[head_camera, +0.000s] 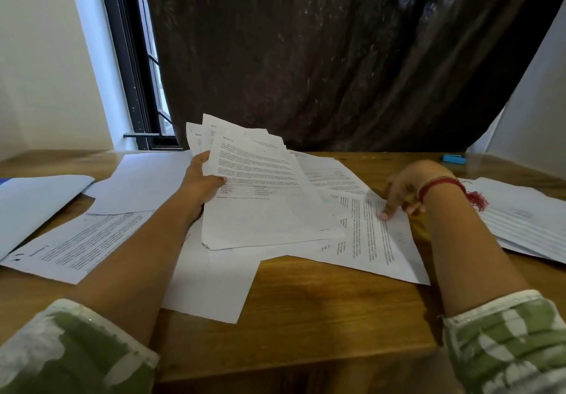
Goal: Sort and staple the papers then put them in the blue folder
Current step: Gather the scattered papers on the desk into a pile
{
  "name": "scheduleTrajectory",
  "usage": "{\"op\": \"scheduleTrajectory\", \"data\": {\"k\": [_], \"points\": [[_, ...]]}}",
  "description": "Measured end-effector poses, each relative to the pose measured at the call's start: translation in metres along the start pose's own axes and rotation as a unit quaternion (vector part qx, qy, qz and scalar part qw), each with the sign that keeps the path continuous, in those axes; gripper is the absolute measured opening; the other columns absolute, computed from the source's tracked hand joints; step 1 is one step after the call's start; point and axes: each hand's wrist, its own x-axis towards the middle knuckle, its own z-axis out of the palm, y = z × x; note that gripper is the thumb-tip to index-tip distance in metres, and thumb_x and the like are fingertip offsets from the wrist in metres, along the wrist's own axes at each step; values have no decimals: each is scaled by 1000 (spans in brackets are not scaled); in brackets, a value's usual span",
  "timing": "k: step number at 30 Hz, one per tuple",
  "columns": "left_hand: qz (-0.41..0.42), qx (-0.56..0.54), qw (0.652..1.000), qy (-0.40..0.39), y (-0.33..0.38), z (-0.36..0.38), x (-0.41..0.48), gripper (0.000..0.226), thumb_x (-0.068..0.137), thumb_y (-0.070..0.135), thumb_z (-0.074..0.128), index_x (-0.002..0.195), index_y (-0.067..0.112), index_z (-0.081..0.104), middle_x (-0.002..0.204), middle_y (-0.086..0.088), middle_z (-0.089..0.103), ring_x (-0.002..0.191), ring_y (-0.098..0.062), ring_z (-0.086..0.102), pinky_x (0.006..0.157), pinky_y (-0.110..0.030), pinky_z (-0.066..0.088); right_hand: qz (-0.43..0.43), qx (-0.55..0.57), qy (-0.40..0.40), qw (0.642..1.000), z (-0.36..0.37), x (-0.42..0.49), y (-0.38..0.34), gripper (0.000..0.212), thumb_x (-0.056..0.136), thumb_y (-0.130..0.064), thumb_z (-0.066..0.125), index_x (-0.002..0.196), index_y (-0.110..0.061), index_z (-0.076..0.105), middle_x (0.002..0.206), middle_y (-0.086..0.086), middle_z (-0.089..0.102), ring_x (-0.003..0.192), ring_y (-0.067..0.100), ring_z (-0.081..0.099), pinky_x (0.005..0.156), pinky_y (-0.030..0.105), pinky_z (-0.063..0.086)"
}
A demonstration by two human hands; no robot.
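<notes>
My left hand (pixel 200 179) grips a fanned bundle of printed sheets (pixel 263 197), lifted slightly above the wooden table (pixel 321 317). My right hand (pixel 401 191) rests with its fingertips pressing on a loose printed page (pixel 376 246) lying flat at the right of centre. More loose papers (pixel 79 246) lie scattered to the left and under the bundle. A small blue stapler (pixel 454 158) sits at the far right of the table. A pale blue folder (pixel 33 203) lies at the left edge.
A stack of papers (pixel 526 219) lies at the right edge. A dark curtain (pixel 337 56) hangs behind the table, with a window (pixel 144 87) at the left. The table's front edge runs just below my forearms.
</notes>
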Motion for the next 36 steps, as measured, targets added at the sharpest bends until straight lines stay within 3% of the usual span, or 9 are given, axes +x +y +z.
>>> {"op": "scheduleTrajectory", "data": {"k": [8, 12, 15, 19, 22, 25, 29, 31, 36], "points": [[6, -3, 1000, -5, -4, -1, 2, 63, 89, 3, 65, 139, 29, 38, 135, -1, 48, 119, -24, 50, 95, -44, 48, -11, 52, 237, 970, -3, -26, -4, 34, 84, -11, 73, 111, -5, 53, 110, 14, 56, 104, 36, 57, 98, 47, 45], [12, -9, 1000, -6, -4, -3, 3, 64, 88, 3, 65, 140, 28, 38, 135, -1, 49, 119, -24, 51, 96, -46, 48, 27, -15, 474, 880, -11, -29, -12, 24, 93, -18, 62, 114, -6, 60, 113, 19, 62, 110, 37, 56, 102, 49, 38], [26, -22, 999, -9, -5, -3, 2, 71, 88, -3, 63, 145, 25, 31, 136, -2, 47, 117, -22, 49, 97, -43, 47, -53, 0, 576, 816, -22, -38, -26, 26, 92, -13, 59, 118, -9, 63, 124, 18, 56, 119, 38, 47, 101, 48, 36], [78, -3, 997, -1, -6, -1, -3, 85, 86, -4, 65, 147, 28, 17, 136, 1, 38, 119, -19, 42, 101, -43, 43, -276, 16, 608, 745, -32, -49, -63, 20, 93, -12, 57, 109, -13, 69, 124, 10, 55, 116, 32, 49, 107, 46, 31], [97, 8, 995, -9, -6, -1, -5, 67, 88, -5, 62, 139, 28, 32, 140, -1, 38, 121, -20, 43, 94, -32, 48, -360, -20, 623, 694, -46, -65, -94, 17, 91, -15, 54, 89, -19, 70, 109, 4, 63, 110, 27, 54, 115, 54, 16], [103, 7, 994, -38, -6, 0, -4, 44, 91, -8, 55, 125, 20, 53, 138, -3, 44, 116, -19, 47, 69, -9, 50, -444, -48, 641, 624, -57, -87, -128, 20, 81, -15, 47, 71, -17, 64, 78, 1, 64, 85, 26, 59, 110, 54, 26], [101, 12, 994, -46, -7, 1, -1, 38, 92, -8, 52, 120, 16, 62, 130, -2, 48, 111, -18, 49, 63, -7, 49, -542, -112, 649, 523, -64, -123, -172, 18, 77, -15, 44, 65, -17, 58, 64, -2, 54, 73, 21, 54, 105, 50, 33], [112, 10, 993, -46, -8, 1, 0, 40, 91, -11, 51, 123, 12, 61, 127, -2, 48, 110, -17, 49, 62, -4, 47, -589, -117, 609, 519, -69, -146, -192, 16, 75, -16, 42, 65, -19, 55, 63, -8, 48, 70, 15, 47, 103, 44, 32], [99, -49, 992, -59, -7, -1, -2, 37, 90, -11, 55, 118, 11, 62, 127, -2, 51, 114, -20, 51, 71, -7, 48, -602, -4, 447, 662, -83, -159, -227, 19, 77, -11, 43, 62, -21, 50, 54, -10, 42, 60, 14, 46, 87, 36, 42]]}}
